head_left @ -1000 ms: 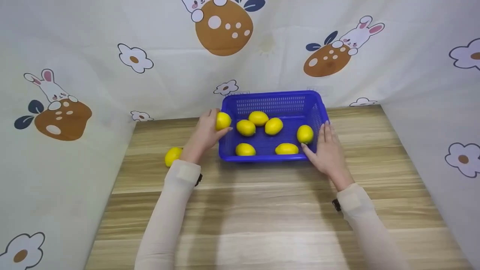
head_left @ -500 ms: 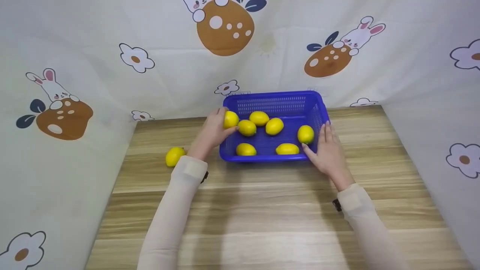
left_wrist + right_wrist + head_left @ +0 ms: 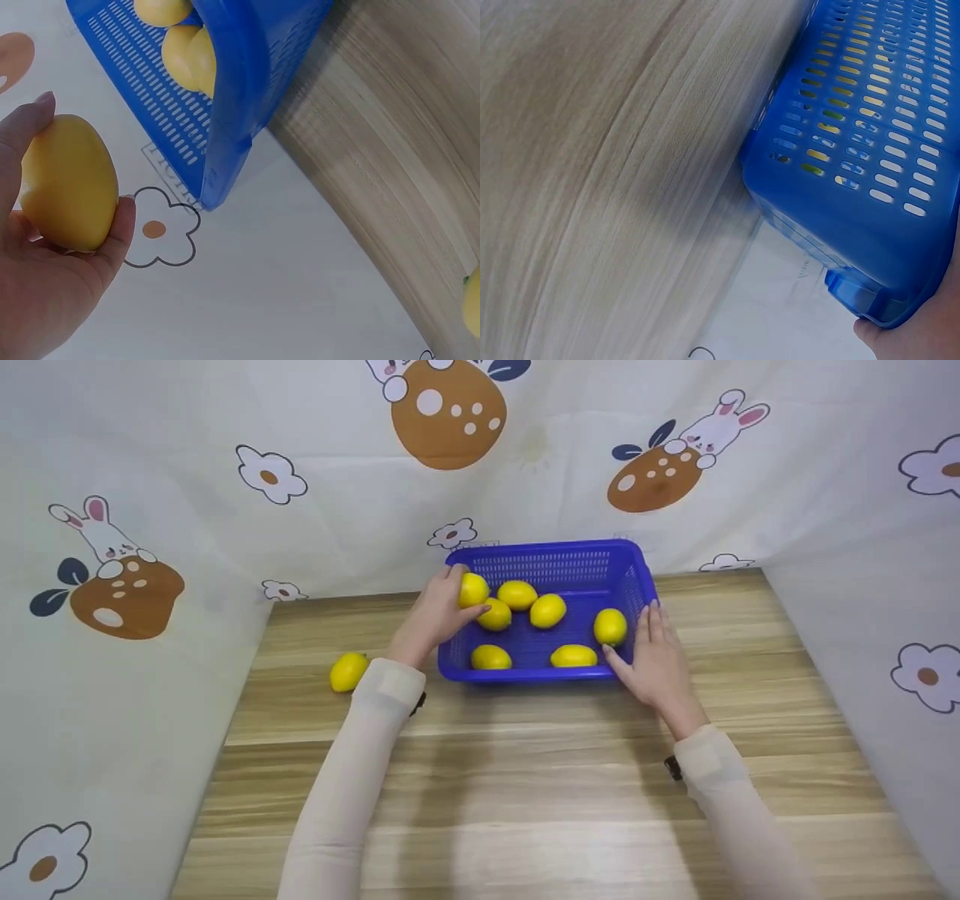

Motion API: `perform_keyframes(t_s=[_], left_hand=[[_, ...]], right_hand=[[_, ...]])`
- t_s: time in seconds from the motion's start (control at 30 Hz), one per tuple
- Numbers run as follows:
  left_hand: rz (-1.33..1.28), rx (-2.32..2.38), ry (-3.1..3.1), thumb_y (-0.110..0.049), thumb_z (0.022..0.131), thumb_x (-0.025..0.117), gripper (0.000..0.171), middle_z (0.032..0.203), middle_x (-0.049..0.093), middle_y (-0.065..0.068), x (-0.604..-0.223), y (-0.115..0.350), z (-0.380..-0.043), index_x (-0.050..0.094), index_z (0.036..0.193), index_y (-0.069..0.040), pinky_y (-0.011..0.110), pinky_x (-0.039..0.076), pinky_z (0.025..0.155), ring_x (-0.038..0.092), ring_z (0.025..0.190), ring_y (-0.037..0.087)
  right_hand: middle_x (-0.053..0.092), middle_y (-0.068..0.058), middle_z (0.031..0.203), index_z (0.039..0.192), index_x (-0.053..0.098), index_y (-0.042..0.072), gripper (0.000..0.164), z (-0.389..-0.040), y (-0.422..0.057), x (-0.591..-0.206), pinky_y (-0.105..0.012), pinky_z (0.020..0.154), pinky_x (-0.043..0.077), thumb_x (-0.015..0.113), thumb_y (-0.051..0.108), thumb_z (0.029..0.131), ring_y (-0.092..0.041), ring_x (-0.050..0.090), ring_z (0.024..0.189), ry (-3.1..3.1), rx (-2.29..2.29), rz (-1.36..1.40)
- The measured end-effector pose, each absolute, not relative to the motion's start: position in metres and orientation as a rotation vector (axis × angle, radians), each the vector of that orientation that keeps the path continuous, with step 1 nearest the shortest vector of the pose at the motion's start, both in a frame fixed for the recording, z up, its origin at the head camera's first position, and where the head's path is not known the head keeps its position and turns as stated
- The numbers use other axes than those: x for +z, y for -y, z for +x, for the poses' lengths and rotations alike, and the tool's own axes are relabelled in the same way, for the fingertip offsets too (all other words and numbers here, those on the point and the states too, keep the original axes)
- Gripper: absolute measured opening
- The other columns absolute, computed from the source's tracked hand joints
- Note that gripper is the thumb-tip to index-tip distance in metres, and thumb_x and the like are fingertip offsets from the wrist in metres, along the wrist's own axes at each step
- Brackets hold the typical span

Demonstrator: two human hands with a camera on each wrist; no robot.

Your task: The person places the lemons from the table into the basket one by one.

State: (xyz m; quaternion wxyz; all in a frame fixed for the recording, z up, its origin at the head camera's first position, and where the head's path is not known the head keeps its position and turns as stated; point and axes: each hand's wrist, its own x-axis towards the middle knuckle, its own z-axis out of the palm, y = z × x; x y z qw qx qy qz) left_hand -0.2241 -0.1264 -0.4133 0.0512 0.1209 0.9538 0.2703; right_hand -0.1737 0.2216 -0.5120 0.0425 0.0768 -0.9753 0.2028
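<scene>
My left hand (image 3: 441,607) grips a yellow lemon (image 3: 473,590) over the left end of a blue plastic basket (image 3: 540,676). In the left wrist view, the thumb and fingers curl round this lemon (image 3: 71,184). Several more lemons lie inside the basket, one of them a lemon (image 3: 547,610) near its middle. My right hand (image 3: 656,664) rests on the basket's right side, fingers straight along the rim and thumb at the front right corner. The right wrist view shows the slotted end wall (image 3: 855,150) with a fingertip at its rim.
Another lemon (image 3: 349,672) lies on the wooden table (image 3: 525,780), left of the basket. A pale patterned cloth (image 3: 337,525) hangs behind the table and along both sides, close to the basket's back.
My left hand has moved right with its lemon, from beside the basket's left rim to above the inside. My right hand and the basket have stayed put.
</scene>
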Motion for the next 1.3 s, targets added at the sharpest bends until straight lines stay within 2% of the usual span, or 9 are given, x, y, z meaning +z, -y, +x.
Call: perform_keyframes(t_s=[0.3,0.43,0.57,0.8,1.0,1.3], left_hand=[[0.364,0.822,-2.869,-0.038,0.103,0.07,0.078,0.161,0.039,0.028,-0.405,0.116,-0.227,0.034,0.16,0.002,0.05,0.041,0.121,0.049,0.142,0.039],[0.396,0.805,-2.869,-0.037,0.103,0.07,0.077,0.16,0.04,0.027,-0.403,0.11,-0.229,0.035,0.159,0.002,0.048,0.043,0.12,0.05,0.142,0.039],[0.393,0.766,-2.863,-0.039,0.103,0.069,0.08,0.164,0.036,0.027,-0.403,0.103,-0.23,0.033,0.161,0.003,0.048,0.039,0.122,0.043,0.148,0.039],[0.416,0.745,-2.868,-0.038,0.102,0.071,0.08,0.161,0.04,0.025,-0.402,0.094,-0.231,0.035,0.16,0.004,0.046,0.039,0.123,0.044,0.146,0.038],[0.418,0.737,-2.86,-0.041,0.102,0.07,0.083,0.166,0.035,0.025,-0.403,0.089,-0.232,0.032,0.162,0.003,0.046,0.036,0.125,0.038,0.152,0.038],[0.406,0.744,-2.849,-0.043,0.102,0.07,0.085,0.165,0.036,0.024,-0.401,0.081,-0.234,0.031,0.163,0.001,0.046,0.036,0.124,0.04,0.15,0.036]], right_hand=[[0.009,-0.04,0.168,0.157,0.019,-0.022,0.095,-0.173,-0.222,-0.512,-0.059,0.13,0.012,0.052,0.05,0.105,-0.054,0.011,0.159,2.987,0.633,0.233],[0.01,-0.04,0.168,0.157,0.02,-0.022,0.095,-0.173,-0.223,-0.513,-0.059,0.13,0.013,0.052,0.051,0.105,-0.054,0.012,0.158,2.985,0.622,0.23],[0.01,-0.04,0.168,0.157,0.02,-0.022,0.095,-0.173,-0.223,-0.514,-0.059,0.13,0.013,0.052,0.051,0.105,-0.054,0.013,0.158,2.981,0.629,0.227],[0.012,-0.041,0.167,0.156,0.021,-0.023,0.096,-0.174,-0.221,-0.512,-0.058,0.13,0.012,0.052,0.052,0.104,-0.054,0.013,0.158,2.959,0.636,0.247],[0.011,-0.041,0.167,0.156,0.019,-0.023,0.096,-0.174,-0.221,-0.511,-0.059,0.13,0.011,0.052,0.051,0.104,-0.054,0.012,0.158,2.969,0.632,0.249],[0.01,-0.041,0.167,0.156,0.019,-0.023,0.097,-0.174,-0.222,-0.512,-0.058,0.13,0.011,0.051,0.053,0.104,-0.053,0.01,0.159,2.979,0.618,0.251]])
